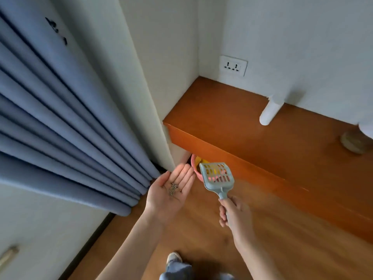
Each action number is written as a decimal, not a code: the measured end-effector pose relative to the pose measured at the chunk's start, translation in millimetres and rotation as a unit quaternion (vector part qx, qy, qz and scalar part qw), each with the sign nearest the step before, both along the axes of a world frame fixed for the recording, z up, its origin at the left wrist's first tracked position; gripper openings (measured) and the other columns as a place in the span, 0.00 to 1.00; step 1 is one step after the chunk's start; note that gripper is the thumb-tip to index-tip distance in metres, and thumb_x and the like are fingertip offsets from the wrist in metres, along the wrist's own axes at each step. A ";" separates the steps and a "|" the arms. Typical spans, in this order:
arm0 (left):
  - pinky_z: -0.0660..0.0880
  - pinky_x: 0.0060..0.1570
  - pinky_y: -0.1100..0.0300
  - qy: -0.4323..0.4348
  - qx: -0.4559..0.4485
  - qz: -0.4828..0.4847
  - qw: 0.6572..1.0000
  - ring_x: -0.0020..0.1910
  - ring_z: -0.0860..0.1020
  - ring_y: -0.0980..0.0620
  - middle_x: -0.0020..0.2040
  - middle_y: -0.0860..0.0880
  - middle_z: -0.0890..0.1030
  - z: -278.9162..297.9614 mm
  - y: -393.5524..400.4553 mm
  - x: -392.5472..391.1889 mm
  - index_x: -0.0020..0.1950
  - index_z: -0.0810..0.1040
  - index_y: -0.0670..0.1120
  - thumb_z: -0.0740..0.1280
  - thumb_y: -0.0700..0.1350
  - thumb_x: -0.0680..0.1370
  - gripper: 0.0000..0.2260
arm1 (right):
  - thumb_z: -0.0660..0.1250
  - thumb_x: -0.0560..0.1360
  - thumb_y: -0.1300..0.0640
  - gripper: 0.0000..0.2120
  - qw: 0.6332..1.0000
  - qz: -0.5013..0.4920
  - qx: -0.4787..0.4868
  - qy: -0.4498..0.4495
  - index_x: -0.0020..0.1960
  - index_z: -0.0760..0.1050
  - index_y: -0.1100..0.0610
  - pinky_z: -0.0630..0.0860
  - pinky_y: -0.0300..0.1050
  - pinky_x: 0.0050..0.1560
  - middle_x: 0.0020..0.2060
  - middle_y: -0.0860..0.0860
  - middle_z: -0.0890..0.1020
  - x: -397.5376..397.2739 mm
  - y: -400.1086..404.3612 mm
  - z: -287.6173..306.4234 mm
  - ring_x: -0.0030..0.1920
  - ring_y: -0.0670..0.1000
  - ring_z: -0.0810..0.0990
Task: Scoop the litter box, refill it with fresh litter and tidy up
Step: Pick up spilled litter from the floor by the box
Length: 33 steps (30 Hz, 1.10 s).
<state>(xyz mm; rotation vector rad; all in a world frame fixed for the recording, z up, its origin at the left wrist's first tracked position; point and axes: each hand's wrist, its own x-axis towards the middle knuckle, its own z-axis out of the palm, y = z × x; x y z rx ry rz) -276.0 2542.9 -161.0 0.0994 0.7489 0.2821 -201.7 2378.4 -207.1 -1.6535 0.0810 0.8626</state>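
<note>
The right hand (235, 214) grips the handle of a pale blue slotted litter scoop (219, 175), fingers curled round it, the scoop head tilted up and away over a pink basket (195, 168) that sits on the floor under the near edge of an orange wooden desk (252, 126). Just left of the scoop, the left hand (171, 191) lies flat, palm up, fingers straight, carrying a small heap of grey litter grains (173, 188). Blue curtains (60, 118) hang at far left.
</note>
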 end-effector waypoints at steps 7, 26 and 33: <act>0.79 0.50 0.45 0.020 -0.026 0.020 0.999 0.53 0.82 0.42 0.56 0.39 0.82 -129.4 48.4 27.9 0.49 0.83 0.34 0.52 0.45 0.82 0.23 | 0.63 0.77 0.63 0.09 1.000 0.001 -0.017 0.015 0.40 0.73 0.67 0.63 0.40 0.23 0.22 0.54 0.68 10.5 39.3 -129.5 0.21 0.51 0.64; 0.69 0.61 0.41 -0.017 0.012 -0.105 0.994 0.56 0.76 0.33 0.50 0.29 0.80 -536.5 167.6 220.7 0.48 0.77 0.24 0.49 0.41 0.81 0.24 | 0.63 0.77 0.65 0.12 0.967 -0.208 0.079 -0.127 0.35 0.69 0.62 0.64 0.39 0.22 0.23 0.50 0.70 143.2 129.2 -482.2 0.25 0.47 0.67; 0.78 0.48 0.55 0.037 0.111 -0.121 0.986 0.31 0.79 0.48 0.25 0.42 0.79 -585.2 167.2 287.3 0.35 0.74 0.33 0.54 0.38 0.82 0.19 | 0.63 0.77 0.65 0.14 0.963 -0.203 0.076 -0.158 0.32 0.69 0.64 0.65 0.38 0.21 0.23 0.53 0.69 166.2 132.4 -530.7 0.22 0.46 0.67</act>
